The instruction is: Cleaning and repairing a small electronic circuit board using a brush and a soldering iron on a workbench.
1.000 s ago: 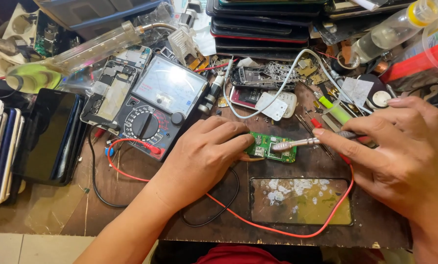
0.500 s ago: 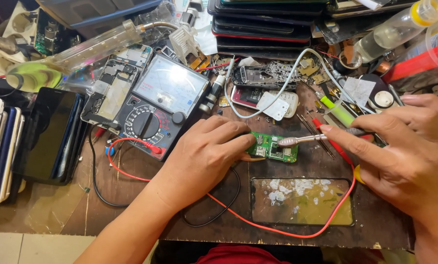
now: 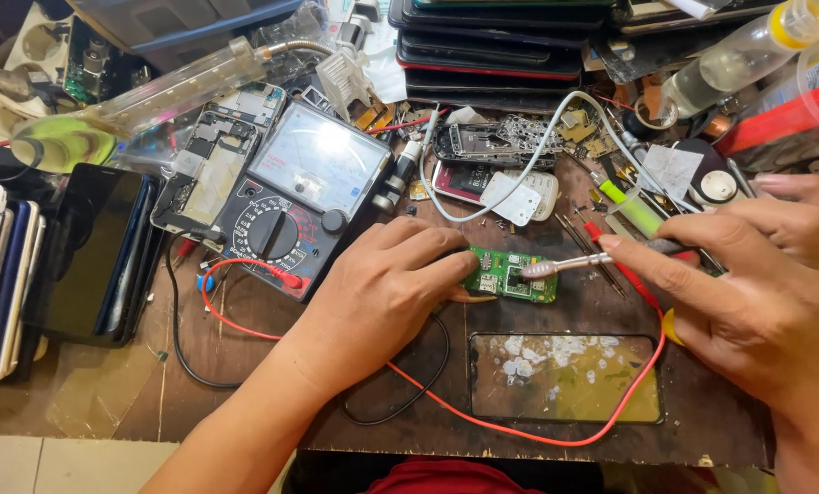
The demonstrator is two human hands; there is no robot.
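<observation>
**Board pinned, iron tip on it**

Our left hand (image 3: 387, 293) fingers press the green circuit board (image 3: 512, 275) flat at its 9 o'clock edge; our right hand (image 3: 757, 284) grips the soldering iron (image 3: 565, 266). Board looks light, stiff, fragile: hold by edges. Multimeter (image 3: 295, 197) at 10 o'clock.

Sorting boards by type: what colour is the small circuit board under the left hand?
Green, clearest in the head view: circuit board.

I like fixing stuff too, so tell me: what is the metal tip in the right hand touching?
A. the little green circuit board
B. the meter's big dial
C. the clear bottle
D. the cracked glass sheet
A: the right hand holds the metal tip down on the little green circuit board, which the left hand steadies.
</observation>
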